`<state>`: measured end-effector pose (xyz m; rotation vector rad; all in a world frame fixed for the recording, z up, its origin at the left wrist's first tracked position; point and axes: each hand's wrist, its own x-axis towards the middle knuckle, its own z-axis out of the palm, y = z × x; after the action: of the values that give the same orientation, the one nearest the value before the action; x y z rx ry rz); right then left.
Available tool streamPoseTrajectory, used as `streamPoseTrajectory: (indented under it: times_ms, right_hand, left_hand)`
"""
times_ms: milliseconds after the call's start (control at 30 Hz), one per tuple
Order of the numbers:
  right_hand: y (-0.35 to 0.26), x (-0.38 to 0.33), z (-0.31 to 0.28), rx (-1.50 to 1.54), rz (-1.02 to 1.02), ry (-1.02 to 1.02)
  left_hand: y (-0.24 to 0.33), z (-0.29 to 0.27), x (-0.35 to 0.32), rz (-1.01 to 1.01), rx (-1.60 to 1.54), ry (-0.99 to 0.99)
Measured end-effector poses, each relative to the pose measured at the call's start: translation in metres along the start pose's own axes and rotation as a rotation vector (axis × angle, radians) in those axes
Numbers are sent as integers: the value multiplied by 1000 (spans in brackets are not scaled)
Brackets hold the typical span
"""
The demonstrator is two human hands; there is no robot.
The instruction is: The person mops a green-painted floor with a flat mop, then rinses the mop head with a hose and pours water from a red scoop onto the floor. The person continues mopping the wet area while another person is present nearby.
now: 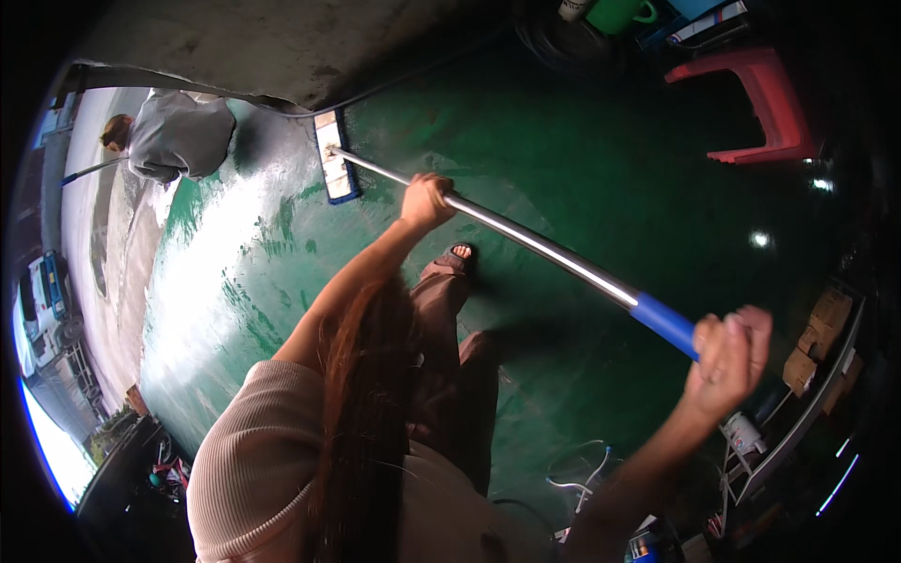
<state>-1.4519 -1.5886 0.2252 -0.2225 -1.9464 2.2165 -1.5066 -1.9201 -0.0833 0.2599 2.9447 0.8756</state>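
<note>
My left hand (427, 200) grips the silver metal pole (535, 244) of a long floor scrubber partway down its length. My right hand (730, 352) is closed around the blue grip (664, 321) at the pole's upper end. The flat blue and white scrubber head (334, 156) rests on the wet green floor (235, 272) ahead of me, near a concrete edge. My sandalled foot (456, 260) stands on the floor just below the pole.
Another person in a grey top (178, 136) bends over at the upper left with a blue-handled tool. A red plastic stool (765, 98) stands at the upper right, a green container (619, 14) beyond it. Boxes and shelving (817, 347) line the right edge.
</note>
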Motion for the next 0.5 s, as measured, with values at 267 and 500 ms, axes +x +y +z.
streamPoseTrajectory:
  times_ms: [267, 500]
  right_hand:
    - [-9, -211, -74, -40, -14, 263]
    - [-202, -484, -206, -458, -193, 616]
  left_hand:
    - [78, 32, -128, 276, 53, -51]
    - [366, 123, -299, 641, -156, -335]
